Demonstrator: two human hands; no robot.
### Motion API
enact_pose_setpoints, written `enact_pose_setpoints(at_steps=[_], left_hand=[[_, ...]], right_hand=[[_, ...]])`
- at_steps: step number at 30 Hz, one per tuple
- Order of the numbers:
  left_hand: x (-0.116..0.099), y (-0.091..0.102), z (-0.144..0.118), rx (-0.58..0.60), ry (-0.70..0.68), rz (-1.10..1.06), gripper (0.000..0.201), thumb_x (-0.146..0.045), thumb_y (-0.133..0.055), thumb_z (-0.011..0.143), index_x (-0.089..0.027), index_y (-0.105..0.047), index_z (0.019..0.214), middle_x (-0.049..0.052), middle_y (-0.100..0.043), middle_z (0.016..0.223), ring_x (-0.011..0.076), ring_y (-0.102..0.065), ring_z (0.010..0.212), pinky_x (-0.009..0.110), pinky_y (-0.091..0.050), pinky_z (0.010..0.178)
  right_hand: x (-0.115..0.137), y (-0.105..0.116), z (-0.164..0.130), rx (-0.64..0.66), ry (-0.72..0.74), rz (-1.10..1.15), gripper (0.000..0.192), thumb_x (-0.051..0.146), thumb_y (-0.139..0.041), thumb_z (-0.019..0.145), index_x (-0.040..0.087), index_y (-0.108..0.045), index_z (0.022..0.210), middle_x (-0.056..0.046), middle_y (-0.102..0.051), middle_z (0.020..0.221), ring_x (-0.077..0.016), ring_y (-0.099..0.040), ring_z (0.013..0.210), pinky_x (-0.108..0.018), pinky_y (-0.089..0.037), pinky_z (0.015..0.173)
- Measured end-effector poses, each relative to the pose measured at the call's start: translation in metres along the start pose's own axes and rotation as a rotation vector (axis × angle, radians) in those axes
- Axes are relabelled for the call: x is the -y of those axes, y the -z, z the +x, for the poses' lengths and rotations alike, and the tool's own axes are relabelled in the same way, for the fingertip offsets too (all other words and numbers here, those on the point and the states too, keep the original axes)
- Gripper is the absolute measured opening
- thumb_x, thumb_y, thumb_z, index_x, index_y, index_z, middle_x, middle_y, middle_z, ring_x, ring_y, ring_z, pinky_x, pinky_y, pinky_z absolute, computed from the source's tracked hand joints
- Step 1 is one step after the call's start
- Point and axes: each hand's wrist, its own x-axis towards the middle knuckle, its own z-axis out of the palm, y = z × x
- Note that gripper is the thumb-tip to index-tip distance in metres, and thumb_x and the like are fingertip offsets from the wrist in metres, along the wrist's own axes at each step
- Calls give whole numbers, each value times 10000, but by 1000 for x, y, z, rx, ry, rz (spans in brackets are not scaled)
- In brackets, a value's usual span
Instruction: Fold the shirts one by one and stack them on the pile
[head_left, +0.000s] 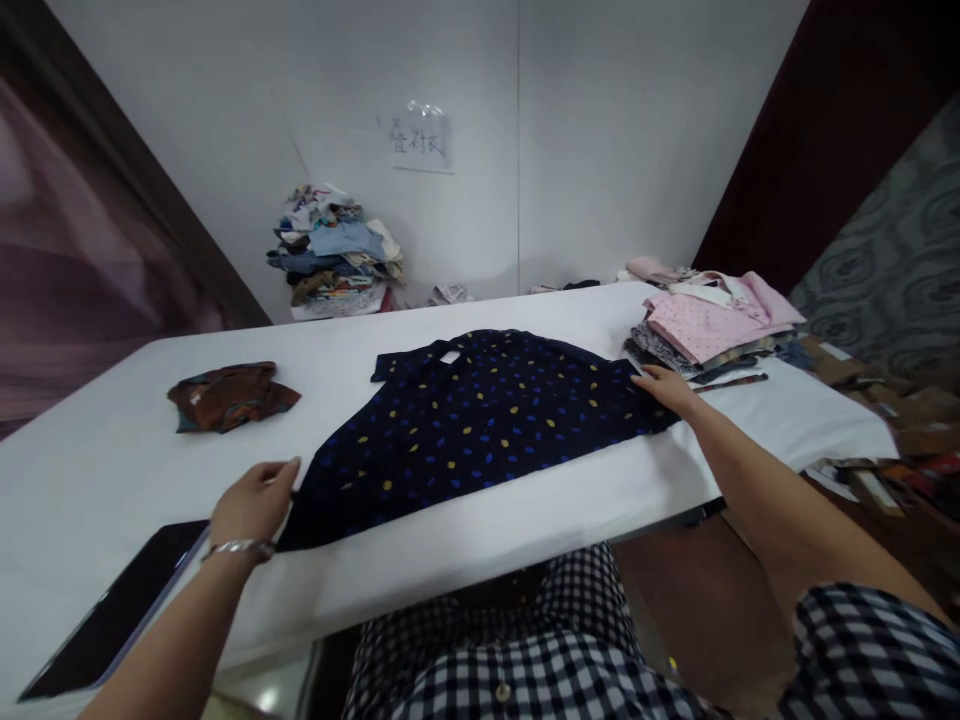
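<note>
A dark navy shirt (480, 410) with blue and yellow leaf-like spots lies spread across the white table. My left hand (255, 505) is closed on the shirt's lower left corner, near the table's front edge. At the opposite end, my right hand (667, 388) pinches the shirt by its right side, close to the sleeve. A small white label shows near the collar at the upper left of the shirt. The cloth between my hands lies mostly flat, with its front edge running straight from one hand toward the other.
On the white table (600, 500) lie a crumpled brown garment (232, 395) at left and a dark flat tablet-like object (112, 610) at front left. Folded clothes topped by a pink shirt (720, 315) stand beyond my right hand. A tall clothes pile (337, 250) rises by the wall.
</note>
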Motion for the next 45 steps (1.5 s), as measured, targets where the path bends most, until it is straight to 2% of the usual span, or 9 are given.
enact_pose_setpoints(at_steps=[5,12,17,25,29,34,39,42,45], left_hand=[[-37,-44,48,16,-91,-22,594,-579,-673,611,-151,-592,1015,242,-567,1239,430,-475,1203,535,-349,1005],[-94,-90,88,-1,-60,-22,575,-587,-776,443,-202,-560,812,252,-591,1158,474,-411,1221,617,-286,988],[-105,-115,83,129,-247,135,414,-550,-664,668,-197,-579,866,210,-634,1074,389,-575,1048,487,-407,897],[-113,-101,136,86,-389,523,295,-375,-410,889,-195,-590,1037,189,-676,970,368,-638,940,440,-447,767],[-120,-100,166,53,-332,501,313,-401,-436,878,-189,-594,1045,199,-665,1036,367,-620,991,438,-446,786],[-108,-112,181,171,-233,366,460,-531,-511,823,-195,-554,1134,183,-643,1121,347,-603,1041,409,-465,823],[-99,-79,158,82,-347,118,424,-401,-634,773,-151,-582,1112,158,-615,1174,328,-568,1103,424,-416,980],[-83,-57,108,-18,-495,-55,239,-283,-642,746,-204,-651,971,89,-644,1093,315,-550,1123,458,-344,1062],[-51,-56,45,142,-543,-250,217,-270,-757,566,-288,-701,775,43,-691,927,328,-561,1100,451,-306,1106]], right_hand=[[26,-32,25,141,84,-269,778,663,-556,739,176,-480,1342,-161,-546,1313,-338,-542,1160,-457,-432,951],[38,-64,62,100,121,-603,843,705,-509,745,182,-395,1396,-204,-508,1328,-376,-490,1195,-492,-423,904],[33,-72,70,73,314,-720,587,577,-459,848,147,-547,1237,-172,-644,1098,-309,-587,1012,-390,-437,825],[71,-90,83,-32,419,-788,316,368,-408,918,197,-667,981,-100,-668,945,-227,-580,922,-296,-420,711],[88,-102,105,-113,359,-731,337,371,-401,922,197,-667,1032,-120,-660,988,-251,-579,947,-321,-437,735],[75,-110,122,10,211,-534,480,445,-501,868,183,-561,1266,-153,-609,1169,-291,-564,1067,-375,-455,850],[47,-77,107,-112,200,-155,610,486,-509,847,158,-467,1359,-137,-567,1290,-262,-602,1015,-377,-460,908],[14,-47,68,-211,257,-91,497,482,-441,878,168,-579,1239,-114,-605,1240,-258,-602,1023,-373,-473,892],[-28,-28,15,-173,271,-162,475,481,-418,886,189,-584,1222,-106,-594,1259,-266,-548,1147,-384,-471,916]])
